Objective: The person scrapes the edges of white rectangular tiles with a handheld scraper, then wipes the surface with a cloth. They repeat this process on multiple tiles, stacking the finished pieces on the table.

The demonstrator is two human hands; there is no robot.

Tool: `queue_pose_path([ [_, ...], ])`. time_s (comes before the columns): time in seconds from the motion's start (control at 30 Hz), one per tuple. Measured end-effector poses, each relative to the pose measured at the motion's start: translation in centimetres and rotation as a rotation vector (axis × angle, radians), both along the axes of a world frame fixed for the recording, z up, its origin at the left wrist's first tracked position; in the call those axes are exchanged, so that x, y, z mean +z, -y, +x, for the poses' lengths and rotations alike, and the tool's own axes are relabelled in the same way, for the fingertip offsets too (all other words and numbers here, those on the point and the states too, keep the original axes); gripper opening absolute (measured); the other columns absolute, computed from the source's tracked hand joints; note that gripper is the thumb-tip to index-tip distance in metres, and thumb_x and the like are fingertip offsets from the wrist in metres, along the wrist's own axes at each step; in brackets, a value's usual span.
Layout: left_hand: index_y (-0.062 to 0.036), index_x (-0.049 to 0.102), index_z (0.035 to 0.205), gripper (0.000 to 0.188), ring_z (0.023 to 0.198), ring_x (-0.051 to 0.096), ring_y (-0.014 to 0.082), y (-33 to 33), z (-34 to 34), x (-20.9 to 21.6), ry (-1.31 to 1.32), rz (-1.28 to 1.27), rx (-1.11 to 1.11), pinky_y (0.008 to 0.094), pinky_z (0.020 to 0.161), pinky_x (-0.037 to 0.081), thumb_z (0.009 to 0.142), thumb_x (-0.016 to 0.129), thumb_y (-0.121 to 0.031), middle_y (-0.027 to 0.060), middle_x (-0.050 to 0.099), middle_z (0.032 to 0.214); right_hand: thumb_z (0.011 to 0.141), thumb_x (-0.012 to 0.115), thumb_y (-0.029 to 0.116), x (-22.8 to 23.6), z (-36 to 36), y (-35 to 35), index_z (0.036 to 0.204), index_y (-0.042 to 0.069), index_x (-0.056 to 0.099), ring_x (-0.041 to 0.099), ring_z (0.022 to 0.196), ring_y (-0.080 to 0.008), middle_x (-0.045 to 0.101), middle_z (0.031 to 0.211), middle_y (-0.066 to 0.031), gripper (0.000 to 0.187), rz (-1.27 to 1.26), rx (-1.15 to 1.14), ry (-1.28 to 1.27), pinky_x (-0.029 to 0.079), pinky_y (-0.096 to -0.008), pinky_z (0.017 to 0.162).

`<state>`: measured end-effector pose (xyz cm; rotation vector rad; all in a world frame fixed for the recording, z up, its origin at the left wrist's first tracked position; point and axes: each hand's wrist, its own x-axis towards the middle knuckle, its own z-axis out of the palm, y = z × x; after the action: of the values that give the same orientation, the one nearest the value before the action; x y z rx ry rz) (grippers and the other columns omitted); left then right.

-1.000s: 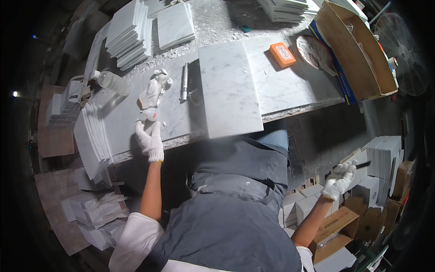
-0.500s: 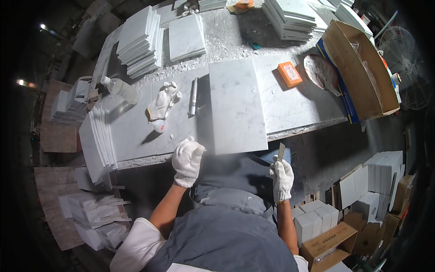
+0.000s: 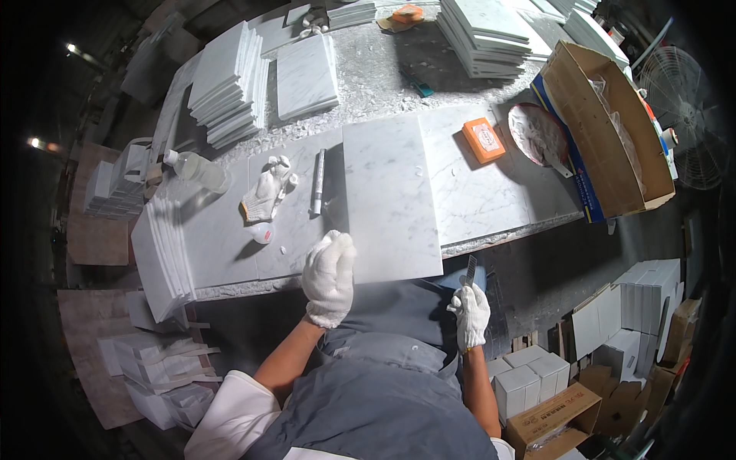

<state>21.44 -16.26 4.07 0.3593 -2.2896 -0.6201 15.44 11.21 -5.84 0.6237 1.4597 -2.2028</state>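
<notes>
A white-grey marble tile (image 3: 392, 199) lies on the table, its front end jutting past the edge. My left hand (image 3: 330, 282), in a white knit glove, is at the tile's left front corner with its fingers curled closed. What those fingers hold, if anything, is hidden. Just right of and below the tile's front edge, my gloved right hand (image 3: 469, 313) is closed around a thin flat metal blade (image 3: 470, 270) that points upward. A silver marker-like stick (image 3: 318, 182) and a spare pair of white gloves (image 3: 267, 192) lie left of the tile.
Stacks of tiles (image 3: 230, 80) stand at the back, and thin slabs (image 3: 162, 257) lean at the left edge beside a clear bottle (image 3: 198, 170). To the right are an orange box (image 3: 483, 139), a round dish (image 3: 537, 132) and an open carton (image 3: 606, 138). Stone chips litter the table.
My left hand has moved up and right to the tile's corner. The blade in my right hand has turned slightly. The whole view has shifted a little.
</notes>
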Motion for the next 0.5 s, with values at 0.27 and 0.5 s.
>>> queue_pose_path([
  [0.27, -0.0004, 0.064, 0.128, 0.049, 0.129, 0.054, 0.0402, -1.1, -2.5, -0.4, 0.139, -0.147, -0.166, 0.0517, 0.116, 0.038, 0.085, 0.074, -0.02, 0.0185, 0.062, 0.132, 0.102, 0.054, 0.008, 1.1, -0.7, 0.3, 0.104, 0.001, 0.064, 0.052, 0.064, -0.008, 0.056, 0.081, -0.0007, 0.012, 0.014, -0.004, 0.034, 0.048, -0.0249, 0.057],
  [0.5, -0.0114, 0.063, 0.132, 0.058, 0.133, 0.051, 0.0291, -1.3, -4.2, -0.7, 0.184, -0.216, -0.174, 0.0465, 0.115, 0.039, 0.079, 0.082, -0.025, 0.0069, 0.057, 0.137, 0.102, 0.051, 0.006, 1.4, -0.6, 0.1, 0.12, -0.001, 0.062, 0.052, 0.065, -0.0079, 0.055, 0.082, -0.0012, 0.022, -0.004, -0.007, 0.035, 0.047, -0.0245, 0.057],
])
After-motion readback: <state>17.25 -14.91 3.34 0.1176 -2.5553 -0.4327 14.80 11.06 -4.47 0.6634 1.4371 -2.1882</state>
